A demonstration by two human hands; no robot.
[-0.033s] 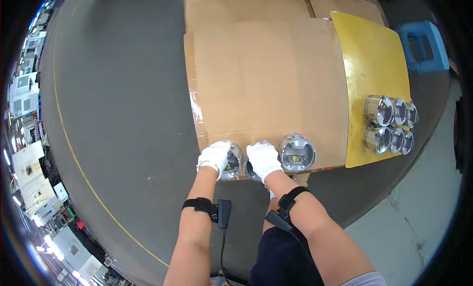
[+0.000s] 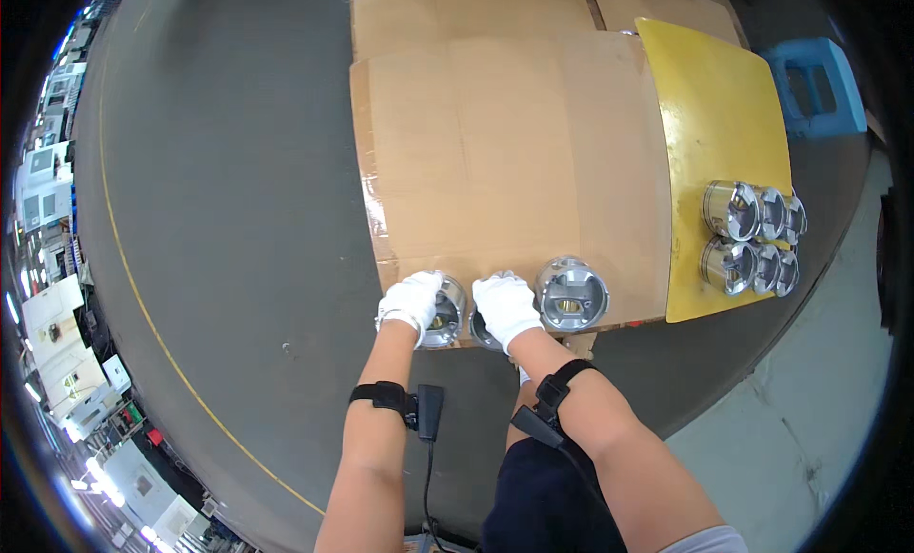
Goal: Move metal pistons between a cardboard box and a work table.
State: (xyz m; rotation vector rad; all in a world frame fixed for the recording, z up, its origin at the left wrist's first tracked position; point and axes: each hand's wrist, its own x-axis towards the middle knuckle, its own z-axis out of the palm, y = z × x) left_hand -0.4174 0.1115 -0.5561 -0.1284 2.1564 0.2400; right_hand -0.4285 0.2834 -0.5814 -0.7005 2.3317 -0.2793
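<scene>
With L hand (image 2: 413,302) & R hand (image 2: 506,304) curled over L piston (image 2: 446,315) & mid piston (image 2: 484,331) at near edge of cardboard (image 2: 514,144), prob. to steady; can't tell how firmly gripped. Note 3rd piston (image 2: 572,294) just R, then piston group (image 2: 769,215) on yellow sheet (image 2: 714,106), prob. kept apart.

Even, bright light covers the cardboard (image 2: 514,153), with white glare on the tape (image 2: 375,210) along its left edge, lamps (image 2: 112,496) blazing at the left, and fisheye distortion bending the yellow floor line (image 2: 169,362) inside a dark rim.
</scene>
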